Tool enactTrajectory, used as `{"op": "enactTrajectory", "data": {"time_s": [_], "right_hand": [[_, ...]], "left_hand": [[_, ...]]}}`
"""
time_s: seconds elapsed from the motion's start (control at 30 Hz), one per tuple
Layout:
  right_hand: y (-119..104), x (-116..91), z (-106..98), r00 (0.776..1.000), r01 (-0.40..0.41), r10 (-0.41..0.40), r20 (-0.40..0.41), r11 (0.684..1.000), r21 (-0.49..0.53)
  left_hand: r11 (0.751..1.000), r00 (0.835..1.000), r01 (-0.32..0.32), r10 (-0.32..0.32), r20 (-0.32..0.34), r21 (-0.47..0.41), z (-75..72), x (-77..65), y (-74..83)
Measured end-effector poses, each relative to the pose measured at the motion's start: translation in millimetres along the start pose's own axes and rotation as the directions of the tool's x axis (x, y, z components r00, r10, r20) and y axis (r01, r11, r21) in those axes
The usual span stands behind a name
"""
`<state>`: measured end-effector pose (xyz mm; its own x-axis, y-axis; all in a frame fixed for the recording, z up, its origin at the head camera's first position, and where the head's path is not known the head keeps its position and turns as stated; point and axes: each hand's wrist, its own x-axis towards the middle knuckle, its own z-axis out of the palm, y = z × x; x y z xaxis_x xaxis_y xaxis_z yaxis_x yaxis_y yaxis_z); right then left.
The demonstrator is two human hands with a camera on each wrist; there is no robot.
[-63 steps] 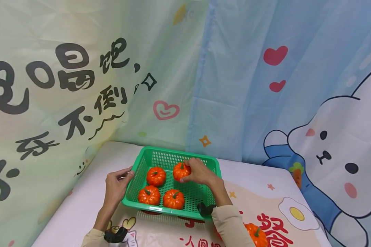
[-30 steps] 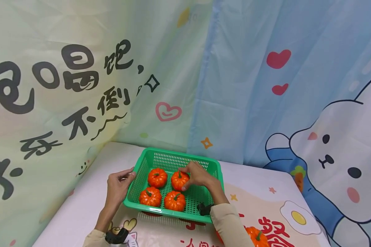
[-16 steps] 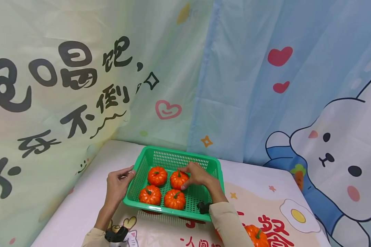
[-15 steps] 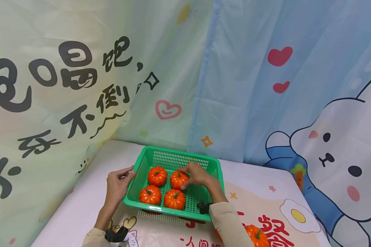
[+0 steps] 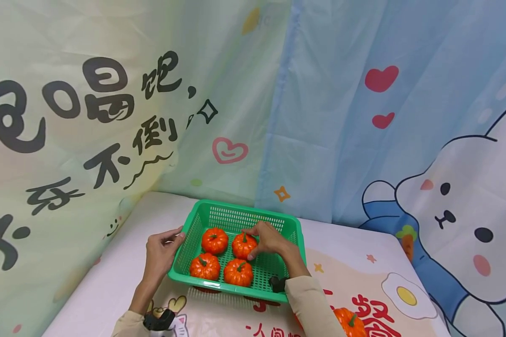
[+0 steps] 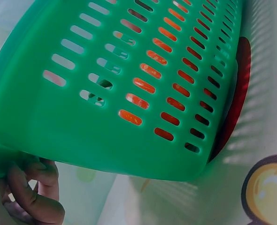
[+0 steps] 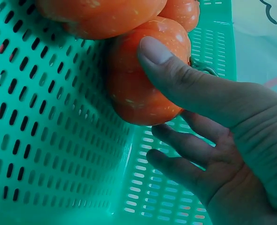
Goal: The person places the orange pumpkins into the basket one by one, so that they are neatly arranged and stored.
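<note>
A green perforated plastic basket (image 5: 259, 291) sits on the table with several small orange toy pumpkins inside. My left hand (image 5: 160, 250) grips its left rim, and the left wrist view shows curled fingers (image 6: 40, 187) under the rim's corner. Inside the basket my right hand (image 5: 273, 239) holds one pumpkin (image 5: 242, 245), at the right of the back row. Its thumb lies across that pumpkin (image 7: 138, 79) in the right wrist view, the other fingers round the far side. Beside it are a back-left pumpkin (image 5: 214, 240), a front-left pumpkin (image 5: 204, 267) and a front-middle pumpkin (image 5: 238, 273).
Another orange pumpkin (image 5: 351, 322) lies on the table right of the basket, partly behind my right sleeve (image 5: 314, 306). A printed cloth (image 5: 362, 262) covers the table. Printed curtains (image 5: 312, 140) hang close behind the basket and along the left side.
Over the last two seconds my right hand has moved the held pumpkin slightly left and lower, toward the other pumpkins. In the last half second almost nothing has moved. The left hand keeps its grip.
</note>
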<state>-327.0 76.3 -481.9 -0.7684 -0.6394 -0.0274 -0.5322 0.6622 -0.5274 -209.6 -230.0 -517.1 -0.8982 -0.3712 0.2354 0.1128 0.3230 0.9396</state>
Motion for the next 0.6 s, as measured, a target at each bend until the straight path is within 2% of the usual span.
{"op": "enactTrajectory", "data": {"time_s": [0.03,0.27,0.33,0.4,0.5,0.53,0.6], "right_hand": [[5,2,1,1.000,0.008,-0.008,0.004,1.000,-0.005],[87,33,38,0.993,0.118,-0.120,-0.022,0.990,-0.074],[91,35,39,0.991,0.133,-0.135,-0.018,0.988,-0.080],[76,28,29,0.994,0.112,-0.112,-0.001,0.991,-0.068],[38,12,8,0.999,0.053,-0.053,0.008,0.996,-0.068],[37,9,4,0.998,0.064,-0.064,0.006,0.995,-0.075],[18,-2,-7,1.000,0.029,-0.029,0.005,0.997,-0.073]], "left_hand": [[1.000,1.000,0.000,0.000,-0.001,0.000,0.0,-0.1,0.1],[1.000,1.000,0.002,-0.002,0.000,0.007,0.4,-1.3,-0.1],[1.000,1.000,0.004,-0.004,-0.001,0.012,0.9,-1.2,-0.7],[1.000,1.000,0.004,-0.004,0.000,0.015,1.2,-1.1,-0.8],[1.000,1.000,0.002,-0.002,0.002,0.014,1.0,-1.2,0.1],[1.000,1.000,0.001,-0.001,0.002,0.014,0.6,-1.5,0.8],[1.000,1.000,0.002,-0.002,0.000,0.011,0.2,-1.8,1.2]]}}
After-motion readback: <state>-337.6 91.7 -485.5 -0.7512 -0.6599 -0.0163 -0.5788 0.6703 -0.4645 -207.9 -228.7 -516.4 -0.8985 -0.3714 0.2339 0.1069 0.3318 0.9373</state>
